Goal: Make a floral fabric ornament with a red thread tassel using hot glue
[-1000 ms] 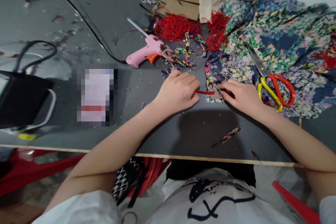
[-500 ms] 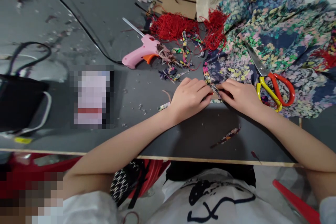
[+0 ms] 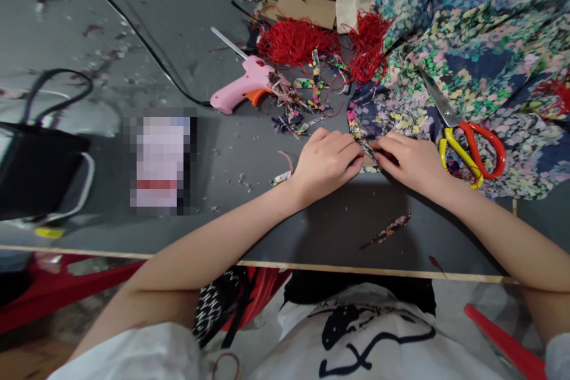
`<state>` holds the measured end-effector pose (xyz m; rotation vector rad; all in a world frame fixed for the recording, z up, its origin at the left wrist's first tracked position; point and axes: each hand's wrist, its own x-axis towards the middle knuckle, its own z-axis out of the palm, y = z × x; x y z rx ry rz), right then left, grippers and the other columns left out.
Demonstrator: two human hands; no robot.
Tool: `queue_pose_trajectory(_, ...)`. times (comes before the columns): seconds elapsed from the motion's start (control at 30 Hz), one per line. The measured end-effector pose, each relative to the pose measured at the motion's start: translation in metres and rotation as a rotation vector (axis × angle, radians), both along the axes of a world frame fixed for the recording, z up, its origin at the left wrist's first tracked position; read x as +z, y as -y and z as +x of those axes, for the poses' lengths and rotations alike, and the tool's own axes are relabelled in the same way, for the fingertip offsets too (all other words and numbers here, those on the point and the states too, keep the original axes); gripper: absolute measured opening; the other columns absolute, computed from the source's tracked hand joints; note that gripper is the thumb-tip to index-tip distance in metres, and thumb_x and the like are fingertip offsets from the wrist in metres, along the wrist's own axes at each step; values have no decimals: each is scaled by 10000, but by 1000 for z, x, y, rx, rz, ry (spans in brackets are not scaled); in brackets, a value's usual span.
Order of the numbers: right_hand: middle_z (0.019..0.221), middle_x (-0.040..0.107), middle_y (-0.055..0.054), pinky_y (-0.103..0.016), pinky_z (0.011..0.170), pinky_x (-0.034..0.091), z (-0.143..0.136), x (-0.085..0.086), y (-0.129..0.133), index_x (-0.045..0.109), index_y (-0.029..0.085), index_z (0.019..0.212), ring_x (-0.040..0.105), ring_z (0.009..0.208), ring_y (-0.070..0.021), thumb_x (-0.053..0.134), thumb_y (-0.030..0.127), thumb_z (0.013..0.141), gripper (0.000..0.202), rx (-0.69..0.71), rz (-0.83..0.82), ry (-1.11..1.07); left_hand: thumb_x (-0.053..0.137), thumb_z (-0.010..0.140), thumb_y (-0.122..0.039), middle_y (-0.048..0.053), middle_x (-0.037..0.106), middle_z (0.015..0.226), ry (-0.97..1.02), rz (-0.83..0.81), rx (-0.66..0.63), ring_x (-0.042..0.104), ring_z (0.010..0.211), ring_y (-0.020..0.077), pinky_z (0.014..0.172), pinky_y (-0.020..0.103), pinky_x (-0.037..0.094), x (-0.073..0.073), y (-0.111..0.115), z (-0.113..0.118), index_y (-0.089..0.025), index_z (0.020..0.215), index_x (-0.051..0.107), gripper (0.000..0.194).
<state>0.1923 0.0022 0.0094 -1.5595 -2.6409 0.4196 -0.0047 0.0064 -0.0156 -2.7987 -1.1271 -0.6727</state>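
Observation:
My left hand is closed, its fingertips pinching one end of a narrow floral fabric strip low over the table. On the strip's other end the fingers of my right hand are pressed together. Part of the strip is hidden by my fingers. Under the fingertips a bit of brown card and another floral strip show. Just right of my right hand lie scissors with one red and one yellow handle, blades apart, on a crumpled floral cloth.
A pink glue gun with an orange trigger lies left of the fabric scraps, its black cord running up left. Red thread and cardboard are behind. A blurred-out phone-like object and a black bag lie left.
Both hands keep nearly the same pose on the strip. The whole view has shifted slightly, so everything appears a little further right.

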Motion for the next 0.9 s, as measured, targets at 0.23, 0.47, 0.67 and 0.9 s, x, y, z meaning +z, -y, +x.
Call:
queue_pose_trajectory(0.23,971,680,-47,-283,520,227,0,0,0,651,191,1055,611,777,-166,368,326,954,328,4,19,16,470,927,-237,16,641,695,-3,27,13,544,675,160,659,329,318,-1,1,1,-174,777,618,220)
queue_pose_trajectory(0.47,1006,684,-54,-279,533,251,1,-1,0,648,186,1076,617,815,-164,362,326,959,340,6,11,-22,501,892,-239,6,677,754,49,-51,36,593,719,155,727,337,335,0,2,-2,-192,845,628,143)
queue_pose_trajectory(0.67,993,684,-57,-276,536,254,1,-1,0,648,186,1076,619,806,-166,365,323,955,337,8,-2,-19,521,881,-254,-6,663,722,58,-48,46,566,680,149,723,336,320,-2,1,-4,-198,829,636,139)
queue_pose_trajectory(0.9,1010,684,-53,-282,536,251,0,0,0,647,186,1079,625,810,-169,365,323,956,336,12,-3,0,516,896,-270,-6,658,712,55,-7,35,552,666,150,715,329,299,-4,-1,-3,-188,808,626,162)
